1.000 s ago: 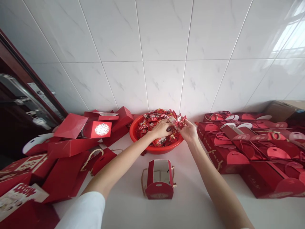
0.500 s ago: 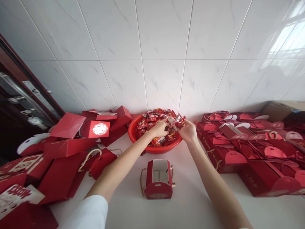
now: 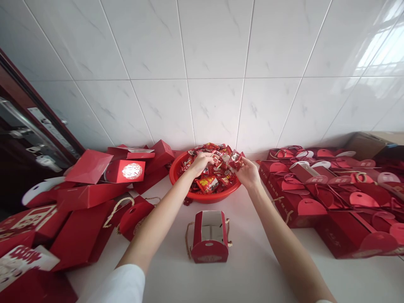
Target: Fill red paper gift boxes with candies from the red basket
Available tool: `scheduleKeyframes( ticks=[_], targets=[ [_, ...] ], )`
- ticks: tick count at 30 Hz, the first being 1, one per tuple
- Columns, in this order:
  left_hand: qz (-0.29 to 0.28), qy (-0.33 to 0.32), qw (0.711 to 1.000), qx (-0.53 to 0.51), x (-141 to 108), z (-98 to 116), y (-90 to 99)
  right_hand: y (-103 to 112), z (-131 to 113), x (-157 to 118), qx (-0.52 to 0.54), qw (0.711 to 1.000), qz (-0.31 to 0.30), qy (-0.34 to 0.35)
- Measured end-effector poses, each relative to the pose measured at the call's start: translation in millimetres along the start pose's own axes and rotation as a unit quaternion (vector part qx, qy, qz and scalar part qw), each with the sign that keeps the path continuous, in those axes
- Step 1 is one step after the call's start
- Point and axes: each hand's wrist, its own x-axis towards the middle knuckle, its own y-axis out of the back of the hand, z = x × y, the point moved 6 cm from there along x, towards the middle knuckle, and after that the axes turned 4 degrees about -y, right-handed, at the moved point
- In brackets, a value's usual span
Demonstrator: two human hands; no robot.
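A red plastic basin (image 3: 211,198) heaped with wrapped candies (image 3: 208,184) stands against the wall. Above its left side is my left hand (image 3: 201,164), the fingers pinched on a small red-wrapped candy (image 3: 216,160). My right hand (image 3: 249,173), at the basin's right rim, is closed around red-wrapped candies (image 3: 235,158); how many is partly hidden by the fingers. Nearer to me, between my forearms, an open red gift box (image 3: 210,252) with rope handles stands upright on the table. Its pale inside shows no candy.
Red boxes (image 3: 85,206) lie in a loose pile on the left, some tipped over. Rows of red boxes (image 3: 296,206) with rounded flaps and cords stand on the right. A cardboard carton (image 3: 372,147) is behind them. White tiles (image 3: 214,109) rise behind the table.
My left hand has moved left and slightly up out of the candies. My right hand stays at the right rim, still holding its candies. The open box has not moved.
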Motion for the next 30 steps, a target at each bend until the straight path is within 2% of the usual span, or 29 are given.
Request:
scheduleKeyframes(
  ticks=[3, 8, 12, 19, 25, 30],
  targets=[
    [-0.030, 0.052, 0.995, -0.078, -0.2, -3.5, -2.8, 0.6, 1.3, 0.8, -0.018, 1.000, -0.007, -0.008],
    [-0.047, 0.091, 0.986, -0.133, -0.5, -5.6, -4.8, -2.3, 3.6, 0.3, -0.054, 0.997, -0.053, -0.019],
    [-0.028, 0.109, 0.980, -0.167, -1.5, -7.4, -6.1, -3.6, 5.8, -0.2, -0.067, 0.995, -0.067, -0.028],
    [-0.033, 0.115, 0.984, -0.128, -4.3, -5.6, -7.8, -3.6, 6.3, 1.6, -0.059, 0.995, -0.076, -0.030],
    [-0.147, 0.195, 0.968, -0.064, -15.6, -11.5, -21.5, -3.0, 5.2, 2.5, -0.055, 0.995, -0.076, -0.027],
    [-0.199, 0.152, 0.968, 0.024, -21.1, -7.7, -29.0, -2.8, 5.0, 2.3, -0.046, 0.997, -0.057, -0.023]
  ],
)
